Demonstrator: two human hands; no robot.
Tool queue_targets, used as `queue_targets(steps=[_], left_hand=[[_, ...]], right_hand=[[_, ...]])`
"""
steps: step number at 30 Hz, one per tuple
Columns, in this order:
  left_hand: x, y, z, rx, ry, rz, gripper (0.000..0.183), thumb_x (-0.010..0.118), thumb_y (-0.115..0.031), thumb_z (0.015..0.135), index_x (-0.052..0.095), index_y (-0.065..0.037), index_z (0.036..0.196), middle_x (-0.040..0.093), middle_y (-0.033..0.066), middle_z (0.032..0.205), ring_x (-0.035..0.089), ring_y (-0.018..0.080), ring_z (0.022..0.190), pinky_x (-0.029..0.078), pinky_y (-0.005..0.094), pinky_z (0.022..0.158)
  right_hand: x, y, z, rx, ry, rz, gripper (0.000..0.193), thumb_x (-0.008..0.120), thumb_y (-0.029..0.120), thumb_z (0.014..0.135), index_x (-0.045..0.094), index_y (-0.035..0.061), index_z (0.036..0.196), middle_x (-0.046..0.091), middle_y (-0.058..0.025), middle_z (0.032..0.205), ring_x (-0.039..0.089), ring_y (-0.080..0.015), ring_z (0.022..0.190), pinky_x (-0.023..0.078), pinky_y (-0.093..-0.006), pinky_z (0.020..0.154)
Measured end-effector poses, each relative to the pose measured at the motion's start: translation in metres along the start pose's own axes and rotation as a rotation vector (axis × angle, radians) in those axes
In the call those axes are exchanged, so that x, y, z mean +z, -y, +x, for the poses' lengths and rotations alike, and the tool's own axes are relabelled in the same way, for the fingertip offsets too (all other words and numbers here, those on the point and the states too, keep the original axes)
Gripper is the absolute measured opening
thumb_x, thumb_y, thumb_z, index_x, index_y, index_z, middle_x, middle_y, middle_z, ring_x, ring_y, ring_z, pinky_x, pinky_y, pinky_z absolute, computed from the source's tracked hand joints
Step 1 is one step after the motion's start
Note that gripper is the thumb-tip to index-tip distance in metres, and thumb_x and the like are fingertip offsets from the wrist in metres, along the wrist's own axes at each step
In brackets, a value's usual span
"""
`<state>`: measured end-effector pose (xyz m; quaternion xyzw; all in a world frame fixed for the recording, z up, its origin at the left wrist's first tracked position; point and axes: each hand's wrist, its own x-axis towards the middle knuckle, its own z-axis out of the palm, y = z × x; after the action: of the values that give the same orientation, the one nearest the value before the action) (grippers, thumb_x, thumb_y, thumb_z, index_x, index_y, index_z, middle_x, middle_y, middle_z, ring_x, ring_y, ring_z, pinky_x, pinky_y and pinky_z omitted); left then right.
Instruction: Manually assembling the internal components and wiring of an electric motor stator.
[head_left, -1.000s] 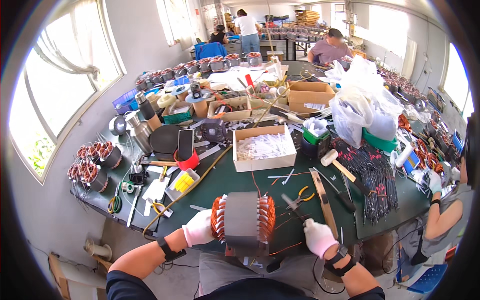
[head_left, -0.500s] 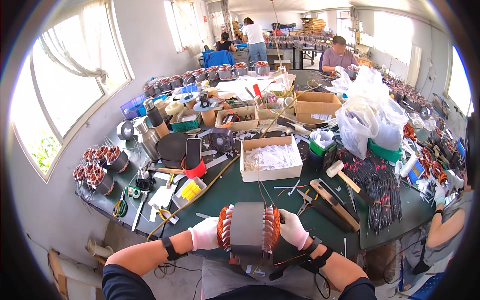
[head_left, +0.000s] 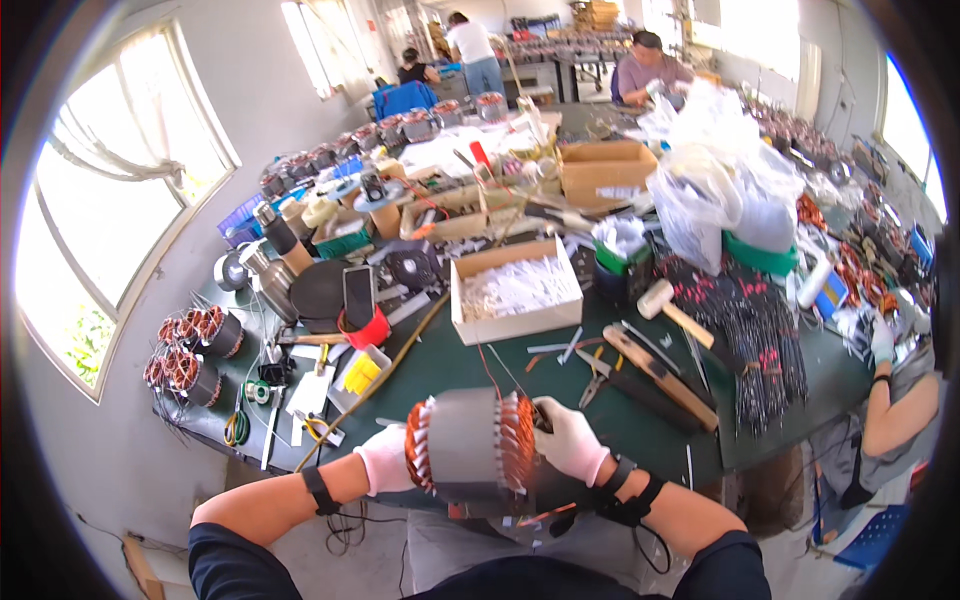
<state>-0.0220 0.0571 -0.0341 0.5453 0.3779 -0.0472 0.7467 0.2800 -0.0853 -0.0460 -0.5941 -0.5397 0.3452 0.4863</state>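
A motor stator (head_left: 467, 445) with a grey core and copper windings at both ends is held up at the table's near edge. My white-gloved left hand (head_left: 386, 461) grips its left end, the fingers mostly hidden behind the windings. Around the right end closes my gloved right hand (head_left: 568, 442), with its fingertips beside the copper coil. Thin wires rise from the stator toward a white box (head_left: 515, 318) of paper strips. Pliers (head_left: 594, 376) and a black-handled tool (head_left: 650, 405) lie to the right of the stator.
A mallet (head_left: 672, 311) lies near a bundle of black leads (head_left: 760, 375). On the left are a yellow-filled tray (head_left: 364, 378), scissors (head_left: 238, 424) and more wound stators (head_left: 192, 365). Plastic bags (head_left: 700, 200) stand at the back right. A co-worker's gloved hand (head_left: 880, 340) is at far right.
My view has tilted and shifted, so the scene sits lower left or higher up. The stator has turned slightly in my hands, its right end tipping down; both hands keep hold.
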Motion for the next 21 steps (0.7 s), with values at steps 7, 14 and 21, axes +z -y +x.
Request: queue_targets(steps=[7,14,21], left_hand=[[-0.051,0.05,-0.009,-0.227,0.036,-0.728,0.047,0.039,-0.043,0.112,0.055,-0.013,0.145,0.068,0.0043,0.13,0.067,0.021,0.116,0.055,0.0379,0.098],[-0.08,0.07,-0.01,-0.484,-0.058,-0.714,0.046,0.039,-0.042,0.112,0.055,-0.013,0.144,0.068,0.0046,0.129,0.068,0.021,0.115,0.055,0.0377,0.098],[-0.092,0.072,-0.051,-0.451,-0.199,-0.703,0.046,0.039,-0.042,0.112,0.056,-0.013,0.143,0.069,0.0049,0.128,0.068,0.021,0.114,0.055,0.0375,0.097]], right_hand=[[-0.105,0.002,-0.064,-0.201,-0.218,-0.45,0.029,0.071,0.009,0.086,0.068,0.0025,0.115,0.067,-0.0181,0.094,0.068,-0.0384,0.083,0.056,-0.0431,0.073],[-0.134,0.003,-0.064,-0.448,0.118,-0.942,0.05,0.061,0.015,0.087,0.063,0.0225,0.137,0.058,-0.0025,0.084,0.064,-0.0184,0.07,0.055,-0.0316,0.054],[-0.119,0.009,-0.048,-0.573,0.116,-0.932,0.034,0.064,0.019,0.086,0.074,0.0203,0.119,0.06,-0.0014,0.086,0.064,-0.0167,0.072,0.054,-0.0309,0.054]])
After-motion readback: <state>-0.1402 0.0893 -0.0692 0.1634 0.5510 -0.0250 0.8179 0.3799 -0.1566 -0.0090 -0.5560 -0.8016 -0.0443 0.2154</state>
